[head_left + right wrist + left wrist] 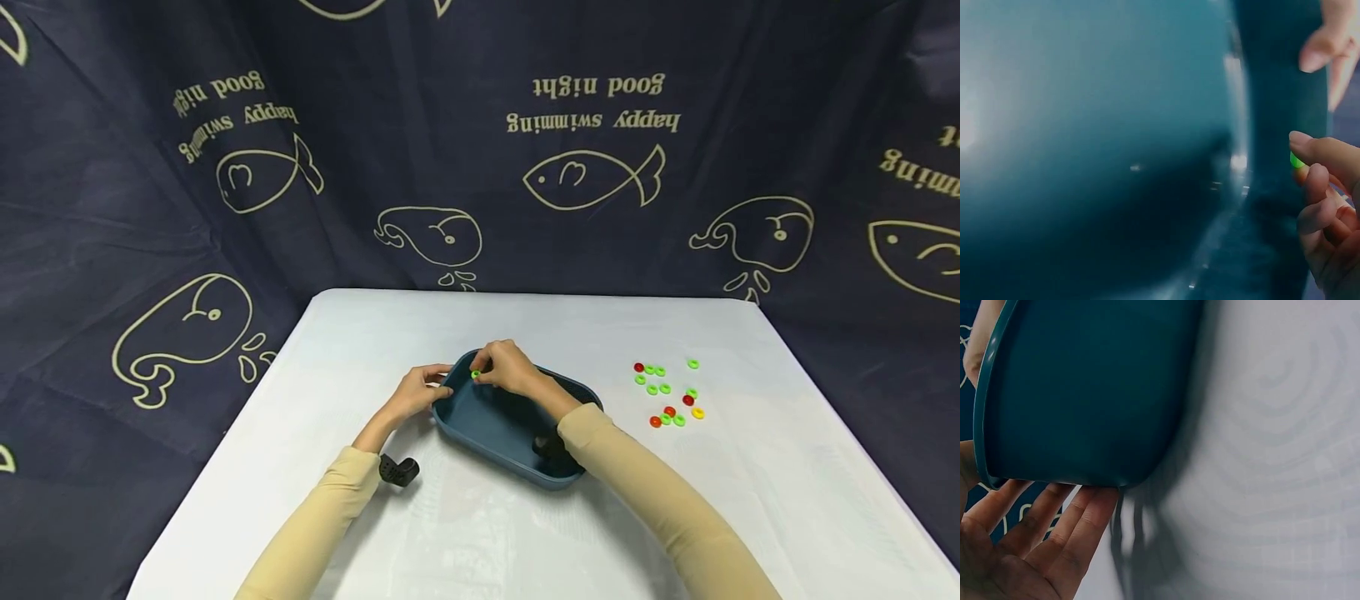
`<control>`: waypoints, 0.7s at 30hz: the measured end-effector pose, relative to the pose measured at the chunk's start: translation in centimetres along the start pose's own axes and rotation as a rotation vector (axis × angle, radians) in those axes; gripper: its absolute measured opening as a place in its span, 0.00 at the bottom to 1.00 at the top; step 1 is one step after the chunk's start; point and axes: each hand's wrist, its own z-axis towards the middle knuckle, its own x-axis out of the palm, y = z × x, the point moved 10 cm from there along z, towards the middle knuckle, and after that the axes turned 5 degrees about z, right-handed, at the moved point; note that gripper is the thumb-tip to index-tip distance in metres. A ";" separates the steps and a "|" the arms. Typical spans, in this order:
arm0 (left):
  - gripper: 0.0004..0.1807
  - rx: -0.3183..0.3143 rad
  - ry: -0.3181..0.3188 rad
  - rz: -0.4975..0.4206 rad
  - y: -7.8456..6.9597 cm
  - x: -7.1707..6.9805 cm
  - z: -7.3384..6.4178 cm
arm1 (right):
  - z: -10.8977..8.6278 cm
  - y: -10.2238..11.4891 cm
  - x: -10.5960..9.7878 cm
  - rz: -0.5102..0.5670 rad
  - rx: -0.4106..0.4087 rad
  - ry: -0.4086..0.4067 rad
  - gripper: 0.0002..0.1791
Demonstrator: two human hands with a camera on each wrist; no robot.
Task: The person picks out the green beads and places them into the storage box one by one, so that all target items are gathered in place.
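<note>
A dark blue-green plastic tray with raised walls stands on the white table. My left hand grips its left end, the thumb over the rim and the fingers against the outer wall, as the left wrist view shows the fingers under the wall. Over the tray's far left corner, my right hand pinches a small bright green ring between thumb and finger. In the right wrist view the ring is partly hidden by the fingertips, beside the tray's inner wall.
To the right of the tray, several green rings, red pieces and a yellow ring lie scattered on the white tablecloth. A dark curtain with fish drawings hangs behind. Black wrist cameras sit at both wrists.
</note>
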 end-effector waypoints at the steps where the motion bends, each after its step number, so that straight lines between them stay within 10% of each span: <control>1: 0.24 0.002 0.001 -0.001 -0.1 0.0 0.0 | 0.0 -0.2 0.4 0.003 0.006 0.018 0.09; 21: 0.24 0.002 -0.006 -0.013 0.2 0.0 0.1 | -0.2 -1.2 2.0 -0.053 -0.011 0.070 0.10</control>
